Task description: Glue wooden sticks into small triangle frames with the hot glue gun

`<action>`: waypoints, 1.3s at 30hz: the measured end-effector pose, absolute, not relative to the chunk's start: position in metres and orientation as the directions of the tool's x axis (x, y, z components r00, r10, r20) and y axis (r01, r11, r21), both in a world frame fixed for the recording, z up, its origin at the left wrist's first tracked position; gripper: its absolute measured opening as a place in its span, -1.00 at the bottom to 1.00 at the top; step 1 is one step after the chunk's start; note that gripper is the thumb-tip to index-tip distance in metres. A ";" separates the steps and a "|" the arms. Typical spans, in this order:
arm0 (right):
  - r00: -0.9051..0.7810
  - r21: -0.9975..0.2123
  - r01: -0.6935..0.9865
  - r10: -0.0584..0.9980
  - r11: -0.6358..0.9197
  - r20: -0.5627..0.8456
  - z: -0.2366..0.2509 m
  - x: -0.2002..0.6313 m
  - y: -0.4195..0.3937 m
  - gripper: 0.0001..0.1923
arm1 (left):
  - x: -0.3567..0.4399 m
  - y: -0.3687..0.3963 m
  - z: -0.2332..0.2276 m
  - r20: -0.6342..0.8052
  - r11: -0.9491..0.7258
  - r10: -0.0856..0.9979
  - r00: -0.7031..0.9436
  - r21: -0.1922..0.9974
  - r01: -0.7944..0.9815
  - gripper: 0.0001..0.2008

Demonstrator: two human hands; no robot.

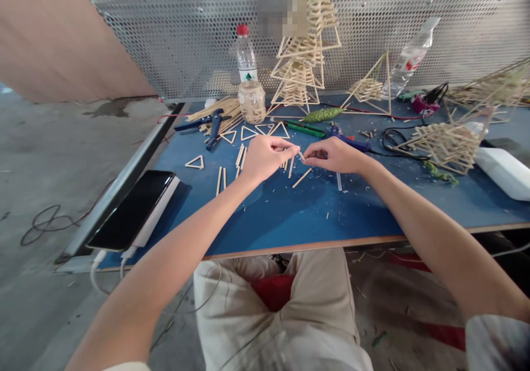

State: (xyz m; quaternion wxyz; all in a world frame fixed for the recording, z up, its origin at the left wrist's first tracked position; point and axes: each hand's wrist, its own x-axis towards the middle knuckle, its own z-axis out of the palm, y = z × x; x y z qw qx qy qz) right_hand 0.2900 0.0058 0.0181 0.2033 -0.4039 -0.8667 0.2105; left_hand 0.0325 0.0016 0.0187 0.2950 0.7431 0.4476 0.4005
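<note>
My left hand (265, 155) and my right hand (333, 154) meet above the blue table (290, 216), fingertips pinched together on a short thin wooden stick (300, 154) between them. Loose sticks (301, 178) lie on the table just below the hands. Small stick triangles (195, 163) lie to the left and behind, near a bundle of long sticks (215, 111).
A phone (132, 211) on a white power bank sits at the table's left edge. Blue pliers (213, 125), a glass jar (252, 101), a water bottle (246, 56), a glue gun (348, 139) and stacked stick pyramids (302, 56) stand behind. Another stick frame (447, 144) and a white box (503, 172) lie right.
</note>
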 end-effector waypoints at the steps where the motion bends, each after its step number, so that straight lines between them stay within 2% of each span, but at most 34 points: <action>1: -0.595 -0.528 0.613 0.783 0.588 0.181 0.018 0.290 0.006 -0.62 | 0.033 0.002 0.018 0.338 -0.438 0.895 0.290 0.785 0.438 -0.72; 8: -0.614 -0.529 0.610 0.774 0.590 0.156 0.022 0.293 0.007 -0.65 | 0.030 0.008 0.013 0.345 -0.482 0.864 0.366 0.775 0.409 -0.68; 12: -0.605 -0.533 0.614 0.781 0.582 0.155 0.021 0.293 0.007 -0.63 | 0.028 0.014 0.009 0.362 -0.514 0.840 0.405 0.771 0.377 -0.71; 18: -0.590 -0.543 0.619 0.792 0.568 0.156 0.019 0.297 0.011 -0.60 | 0.026 0.021 0.002 0.242 -0.422 0.840 0.486 0.854 0.304 -0.61; 22: -0.594 -0.541 0.618 0.789 0.571 0.155 0.018 0.298 0.012 -0.61 | 0.027 0.018 0.002 0.225 -0.438 0.817 0.531 0.841 0.318 -0.55; 29: -0.607 -0.539 0.608 0.779 0.583 0.157 0.018 0.296 0.010 -0.62 | 0.026 0.018 0.006 0.240 -0.451 0.812 0.532 0.836 0.312 -0.69; 39: -0.640 -0.531 0.589 0.753 0.609 0.154 0.020 0.292 0.006 -0.66 | 0.023 0.017 0.013 0.238 -0.474 0.790 0.565 0.822 0.316 -0.70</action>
